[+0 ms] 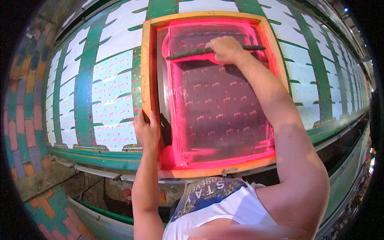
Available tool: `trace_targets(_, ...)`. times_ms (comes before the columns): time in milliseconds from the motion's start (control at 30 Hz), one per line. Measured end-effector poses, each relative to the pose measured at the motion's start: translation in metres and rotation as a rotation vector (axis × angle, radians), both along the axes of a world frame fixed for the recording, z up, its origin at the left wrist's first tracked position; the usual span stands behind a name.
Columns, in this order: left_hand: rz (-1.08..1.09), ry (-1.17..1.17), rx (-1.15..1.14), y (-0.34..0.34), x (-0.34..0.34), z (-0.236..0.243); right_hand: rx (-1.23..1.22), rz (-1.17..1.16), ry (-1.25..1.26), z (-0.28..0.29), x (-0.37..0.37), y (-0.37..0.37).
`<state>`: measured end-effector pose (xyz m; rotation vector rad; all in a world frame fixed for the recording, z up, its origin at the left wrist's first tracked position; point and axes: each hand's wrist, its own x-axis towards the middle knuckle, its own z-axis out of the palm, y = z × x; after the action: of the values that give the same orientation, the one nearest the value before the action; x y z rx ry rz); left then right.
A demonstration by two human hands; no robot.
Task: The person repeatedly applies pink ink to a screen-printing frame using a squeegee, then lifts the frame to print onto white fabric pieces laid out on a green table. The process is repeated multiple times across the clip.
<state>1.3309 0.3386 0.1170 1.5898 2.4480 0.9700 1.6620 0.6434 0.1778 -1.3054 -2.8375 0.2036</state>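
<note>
A wooden screen printing frame (146, 76) with dark mesh (224, 96) lies on the long green table in front of me. Bright pink ink (170, 104) smears the mesh along its sides, and small repeated motifs show through the middle. Near the frame's far end, my right hand (225, 49) is closed around a long dark squeegee (186, 53), which spans most of the mesh with pink ink along it. My left hand (147, 130) grips the frame's left rail near the close corner, its thumb toward the inside.
Fabric pieces printed with small pink motifs (114, 104) lie on the green table (86, 96) left of the frame. Paler pieces (298, 82) continue to the right. A metal rail (96, 173) runs along the table's near edge; coloured brick paving (30, 132) shows at far left.
</note>
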Motion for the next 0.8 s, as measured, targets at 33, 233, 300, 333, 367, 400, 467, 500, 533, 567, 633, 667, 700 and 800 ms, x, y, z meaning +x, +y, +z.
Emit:
trace_targets(33,-0.006,0.052,0.016,0.0,-0.001,-0.001,0.005,-0.016,0.02,0.0,0.002,-0.022)
trace_targets(233,-0.064,-0.04,-0.007,0.004,-0.008,-0.003,-0.06,-0.023,0.032,0.009,0.015,-0.16)
trace_targets(300,-0.085,-0.009,0.014,0.006,-0.009,-0.002,-0.053,-0.01,0.025,0.012,0.018,-0.206)
trace_targets(333,-0.081,0.012,0.01,0.006,-0.008,-0.001,-0.064,-0.023,0.02,0.013,0.018,-0.229)
trace_targets(367,-0.076,0.034,0.008,0.005,-0.007,-0.001,-0.092,-0.045,0.003,0.014,0.017,-0.251)
trace_targets(400,-0.068,0.026,-0.011,0.004,-0.006,0.0,-0.11,-0.065,-0.007,0.015,0.017,-0.271)
trace_targets(467,-0.045,0.005,-0.049,0.004,-0.004,0.003,-0.124,-0.075,0.026,0.016,0.018,-0.312)
trace_targets(500,-0.038,0.011,-0.058,0.003,-0.004,0.005,-0.119,-0.073,0.025,0.016,0.018,-0.33)
trace_targets(533,-0.036,-0.007,-0.079,0.002,-0.003,0.007,-0.114,-0.074,0.027,0.015,0.018,-0.348)
trace_targets(567,-0.038,-0.015,-0.089,0.002,-0.003,0.009,-0.112,-0.08,0.021,0.014,0.019,-0.366)
trace_targets(633,-0.037,-0.027,-0.102,0.002,-0.002,0.011,-0.083,-0.067,0.01,0.013,0.023,-0.396)
trace_targets(667,-0.032,-0.032,-0.102,0.002,-0.002,0.012,-0.076,-0.058,0.004,0.011,0.023,-0.405)
trace_targets(700,-0.026,-0.023,-0.113,0.002,-0.002,0.013,-0.068,-0.048,-0.001,0.009,0.024,-0.412)
trace_targets(800,-0.055,-0.069,-0.131,0.001,-0.003,0.013,-0.05,0.023,0.029,0.01,0.03,-0.419)
